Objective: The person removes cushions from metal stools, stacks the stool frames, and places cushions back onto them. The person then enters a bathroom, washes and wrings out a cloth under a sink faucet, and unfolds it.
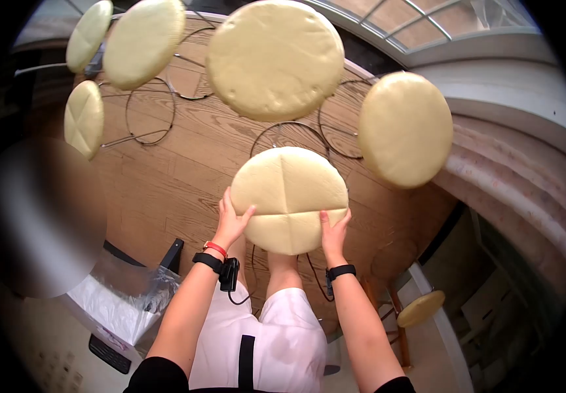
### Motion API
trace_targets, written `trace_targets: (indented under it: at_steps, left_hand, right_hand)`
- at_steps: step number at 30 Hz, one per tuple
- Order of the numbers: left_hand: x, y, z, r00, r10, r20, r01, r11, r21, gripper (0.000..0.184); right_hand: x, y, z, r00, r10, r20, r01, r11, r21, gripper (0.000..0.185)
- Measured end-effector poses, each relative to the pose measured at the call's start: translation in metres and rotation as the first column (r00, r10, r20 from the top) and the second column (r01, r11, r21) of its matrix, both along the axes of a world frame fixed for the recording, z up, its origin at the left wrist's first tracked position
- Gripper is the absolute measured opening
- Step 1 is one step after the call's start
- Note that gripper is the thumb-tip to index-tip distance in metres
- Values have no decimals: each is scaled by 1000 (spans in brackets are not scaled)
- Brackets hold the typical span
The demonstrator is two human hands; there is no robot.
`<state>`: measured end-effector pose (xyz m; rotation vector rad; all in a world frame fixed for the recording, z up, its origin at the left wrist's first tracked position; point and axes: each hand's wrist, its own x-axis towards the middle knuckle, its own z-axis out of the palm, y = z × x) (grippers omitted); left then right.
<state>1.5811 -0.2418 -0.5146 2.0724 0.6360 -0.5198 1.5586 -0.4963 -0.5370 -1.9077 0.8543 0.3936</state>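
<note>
A stool with a round, cream padded seat (287,180) is in front of me, just beyond my knees. Two seams cross at the middle of its cushion. My left hand (232,221) grips the seat's left edge, thumb on top and fingers around the side. On the opposite edge, my right hand (335,230) has the same kind of grip. Most of the stool's frame is hidden under the seat; a thin metal ring (289,124) shows behind it, though I cannot tell which stool it belongs to.
More padded stools stand around: a large one (275,59) ahead, one (405,130) at right, several at left, such as this one (144,42). A plastic-lined bin (122,308) is at lower left. A wooden stool (420,309) stands at lower right. Windows (420,23) line the back.
</note>
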Motion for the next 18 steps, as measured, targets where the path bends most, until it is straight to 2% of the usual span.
trace_targets:
  at_steps: [1,2,3,4,5,6,7,8,9,10,12,14,15,16,18]
  left_hand:
    - [-15,12,7,1000,-23,6,23,996,91,72]
    - [-31,30,22,1000,-19,12,16,978,208,70]
    - [-51,50,44,993,105,59,-116,964,240,65]
    - [-75,70,74,966,231,114,-254,929,269,60]
    - [-97,93,115,936,293,196,-343,884,318,55]
    - [-123,114,156,898,349,268,-429,830,356,51]
    - [-148,135,208,833,391,391,-535,750,389,41]
    - [-182,157,246,781,362,508,-610,616,499,37]
    - [-217,177,284,740,361,568,-671,467,576,34]
    - [-257,193,318,705,359,612,-709,317,630,32]
    - [-335,221,368,584,402,705,-774,13,634,28]
    - [-420,263,373,468,445,763,-784,-190,592,25]
    - [-455,285,375,394,521,757,-781,-244,575,24]
    - [-484,306,369,322,593,738,-775,-282,565,23]
    - [-536,359,348,341,663,666,-695,-299,654,26]
  right_hand:
    - [5,-3,6,995,71,-76,-74,997,-37,78]
    - [3,-20,-6,956,247,-156,-261,962,-79,79]
    - [17,-28,15,885,309,-349,-351,934,-64,79]
    - [19,-42,21,879,351,-322,-391,918,-67,76]
    - [25,-46,52,882,372,-289,-411,908,-85,71]
    - [11,-73,45,843,464,-271,-510,850,-131,67]
    - [-6,-102,34,873,456,-172,-466,885,-18,50]
    - [-22,-109,58,905,412,-103,-412,911,19,37]
    - [-35,-131,68,822,433,-370,-456,889,29,28]
    - [-56,-135,104,808,288,-514,-307,950,50,22]
    - [-41,-121,149,813,329,-481,-333,940,79,22]
    - [-14,-83,178,829,407,-383,-396,911,111,23]
    - [-10,-61,194,843,415,-342,-399,909,119,23]
    - [-7,-42,210,847,432,-311,-415,902,123,23]
    - [-30,-18,238,863,417,-284,-405,908,103,24]
